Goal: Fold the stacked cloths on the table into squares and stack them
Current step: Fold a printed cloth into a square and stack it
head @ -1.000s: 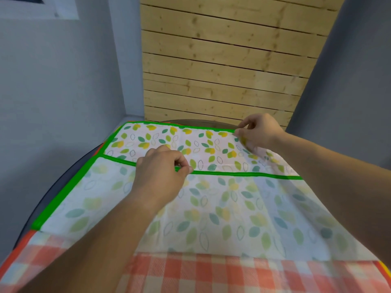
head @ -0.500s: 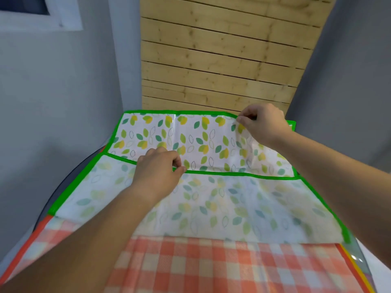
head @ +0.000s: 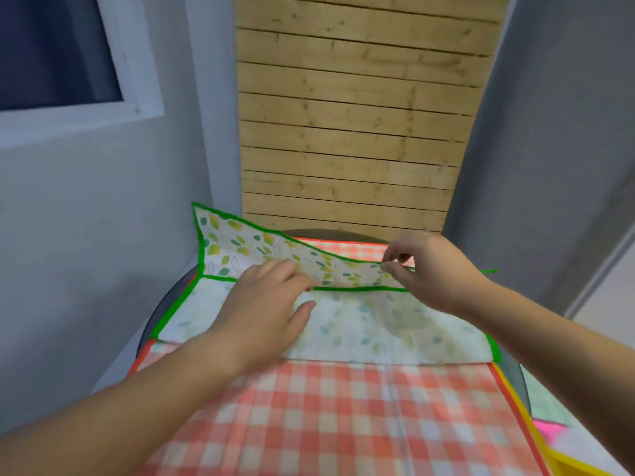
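Lying mid-frame on a red checked cloth (head: 343, 413), the leaf-print cloth (head: 378, 324) is pressed down by the flat left hand (head: 264, 304), while its raised far flap is pinched by the right hand (head: 433, 269).

Checked cloth (head: 343, 424) cut off by bottom edge; pink item (head: 549, 433) blurred, unidentifiable.

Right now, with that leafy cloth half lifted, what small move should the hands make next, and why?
Probably draw the raised far flap toward the person, over the pale near part. The right hand pinches the green edge of the leaf-print cloth, the flap stands clear of the red checked cloth, and the left hand rests at the fold line.
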